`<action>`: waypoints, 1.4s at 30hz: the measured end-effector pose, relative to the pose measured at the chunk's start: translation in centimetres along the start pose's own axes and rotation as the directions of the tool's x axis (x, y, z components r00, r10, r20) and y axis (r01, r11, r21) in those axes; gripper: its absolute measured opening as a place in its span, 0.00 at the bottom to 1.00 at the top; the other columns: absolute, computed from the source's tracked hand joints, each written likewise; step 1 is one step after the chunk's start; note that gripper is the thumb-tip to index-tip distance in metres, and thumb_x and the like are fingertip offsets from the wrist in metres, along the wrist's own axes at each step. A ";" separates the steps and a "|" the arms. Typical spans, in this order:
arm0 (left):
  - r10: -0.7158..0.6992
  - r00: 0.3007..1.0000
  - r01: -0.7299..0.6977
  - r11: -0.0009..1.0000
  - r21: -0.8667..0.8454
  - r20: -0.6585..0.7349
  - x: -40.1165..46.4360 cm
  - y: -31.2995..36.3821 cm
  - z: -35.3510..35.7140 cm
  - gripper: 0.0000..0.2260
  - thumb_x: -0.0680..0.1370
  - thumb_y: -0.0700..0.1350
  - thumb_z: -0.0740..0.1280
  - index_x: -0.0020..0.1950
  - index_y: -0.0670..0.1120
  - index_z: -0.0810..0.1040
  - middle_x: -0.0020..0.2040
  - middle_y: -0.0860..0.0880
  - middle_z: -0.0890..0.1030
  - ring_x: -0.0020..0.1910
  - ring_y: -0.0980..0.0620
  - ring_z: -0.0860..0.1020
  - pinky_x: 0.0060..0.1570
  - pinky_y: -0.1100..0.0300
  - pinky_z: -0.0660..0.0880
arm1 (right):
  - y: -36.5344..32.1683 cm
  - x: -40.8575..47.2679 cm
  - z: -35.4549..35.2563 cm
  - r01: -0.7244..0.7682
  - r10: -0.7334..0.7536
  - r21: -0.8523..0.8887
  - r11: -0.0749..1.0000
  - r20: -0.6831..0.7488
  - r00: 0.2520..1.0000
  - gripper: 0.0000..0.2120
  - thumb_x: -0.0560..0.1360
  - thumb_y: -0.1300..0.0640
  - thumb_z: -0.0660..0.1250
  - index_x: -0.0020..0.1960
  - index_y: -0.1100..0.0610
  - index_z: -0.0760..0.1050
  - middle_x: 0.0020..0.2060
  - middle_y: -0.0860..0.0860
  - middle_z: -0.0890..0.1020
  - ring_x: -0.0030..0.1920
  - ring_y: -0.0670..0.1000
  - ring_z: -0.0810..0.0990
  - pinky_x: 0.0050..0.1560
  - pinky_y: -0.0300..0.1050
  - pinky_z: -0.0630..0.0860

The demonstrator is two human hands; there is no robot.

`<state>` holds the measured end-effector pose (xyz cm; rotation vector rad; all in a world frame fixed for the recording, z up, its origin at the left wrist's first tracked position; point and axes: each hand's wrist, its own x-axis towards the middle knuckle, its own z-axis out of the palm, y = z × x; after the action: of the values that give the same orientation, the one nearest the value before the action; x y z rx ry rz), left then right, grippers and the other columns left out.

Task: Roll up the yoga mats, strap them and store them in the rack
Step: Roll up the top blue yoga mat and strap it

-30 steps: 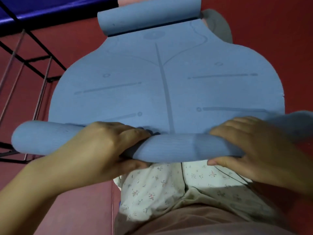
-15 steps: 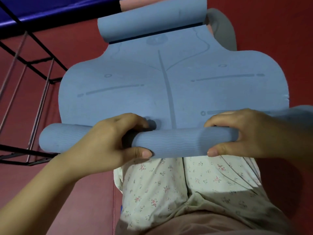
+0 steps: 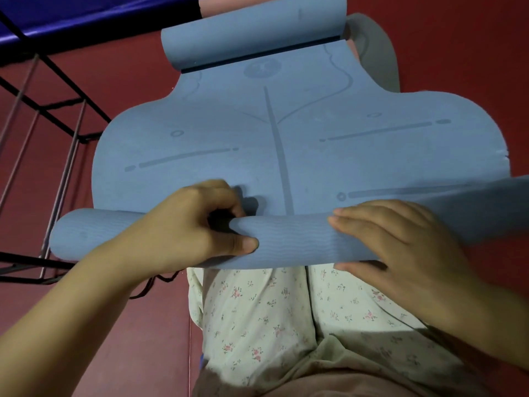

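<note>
- One blue yoga mat (image 3: 286,144) lies on the red floor (image 3: 458,53) in front of the kneeling person, its near end wound into a slim roll (image 3: 289,239) just above the knees
- The left hand (image 3: 183,230) grips the roll, fingers curled over the top and thumb pressed against the front
- The right hand (image 3: 400,245) lies over the roll with fingers nearly straight, pressing down and not wrapped round it; the thumb sits at the near edge
- Rolling looks barely started: only a few turns are wound and most of the mat is flat ahead
- The far end (image 3: 252,30) curls up on its own into a loose second coil, which will likely need flattening as the roll reaches it
- Strapping and storing are not yet done; a dark cord (image 3: 151,285) on the floor under the left wrist may be a strap, I cannot tell
- A black metal rack (image 3: 57,133) stands to the left, near the mat, with no mats seen in it
- Count: one blue mat, a grey edge (image 3: 380,47) and a pink edge (image 3: 217,2) beyond it that may be further mats, one rack, two hands
</note>
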<state>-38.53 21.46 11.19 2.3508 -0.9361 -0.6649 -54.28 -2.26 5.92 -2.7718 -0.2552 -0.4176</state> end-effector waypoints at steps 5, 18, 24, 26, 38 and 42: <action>0.324 0.933 -0.249 0.894 0.371 -0.155 -1.8 0.4 0.7 0.21 0.74 0.60 0.64 0.60 0.48 0.77 0.54 0.51 0.72 0.52 0.49 0.73 0.52 0.53 0.72 | 0.0 0.9 -0.2 -0.033 0.034 0.071 0.997 -0.015 0.999 0.22 0.68 0.43 0.64 0.59 0.51 0.75 0.52 0.46 0.81 0.53 0.47 0.73 0.59 0.41 0.64; 0.482 0.858 -0.275 0.725 0.631 -0.180 -2.5 -0.4 2.9 0.22 0.74 0.51 0.71 0.63 0.39 0.75 0.56 0.45 0.76 0.51 0.46 0.76 0.47 0.53 0.74 | 0.8 3.4 -2.2 -0.153 0.123 0.160 0.975 0.184 0.975 0.25 0.64 0.34 0.62 0.56 0.44 0.77 0.47 0.35 0.78 0.50 0.39 0.73 0.46 0.30 0.68; 0.414 0.897 -0.318 0.847 0.427 -0.153 -1.2 0.0 0.7 0.25 0.72 0.62 0.67 0.60 0.45 0.75 0.51 0.52 0.80 0.48 0.55 0.77 0.46 0.64 0.73 | 1.8 4.8 -3.0 -0.213 0.142 0.296 0.931 0.243 0.960 0.27 0.61 0.31 0.64 0.58 0.39 0.76 0.49 0.32 0.78 0.53 0.37 0.75 0.53 0.38 0.72; 0.398 0.906 -0.324 0.872 0.368 -0.146 -0.8 0.0 0.2 0.25 0.71 0.62 0.67 0.59 0.46 0.76 0.51 0.54 0.81 0.48 0.57 0.78 0.45 0.64 0.73 | 2.3 5.3 -3.2 -0.221 0.134 0.329 0.918 0.267 0.954 0.28 0.61 0.30 0.64 0.59 0.39 0.75 0.50 0.33 0.78 0.54 0.38 0.76 0.54 0.41 0.73; 0.227 0.971 -0.224 0.973 0.053 -0.069 1.4 0.4 -2.2 0.18 0.67 0.63 0.68 0.53 0.58 0.77 0.46 0.60 0.81 0.46 0.60 0.80 0.42 0.61 0.76 | 1.2 4.9 -3.3 -0.019 0.019 0.095 0.995 -0.007 1.000 0.21 0.67 0.41 0.69 0.57 0.48 0.74 0.54 0.43 0.78 0.54 0.46 0.75 0.58 0.46 0.70; 0.210 0.978 -0.209 0.976 0.060 -0.006 2.7 0.8 -2.8 0.15 0.66 0.64 0.67 0.49 0.59 0.78 0.43 0.62 0.81 0.42 0.62 0.79 0.37 0.68 0.72 | 1.2 3.9 -1.4 -0.064 0.064 -0.008 0.998 0.018 0.998 0.33 0.58 0.46 0.79 0.59 0.52 0.72 0.56 0.48 0.79 0.56 0.48 0.72 0.58 0.44 0.67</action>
<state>-35.50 19.83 13.07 2.2622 -1.1929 -0.5446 -50.71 -3.40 8.02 -2.7841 -0.1695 -0.3782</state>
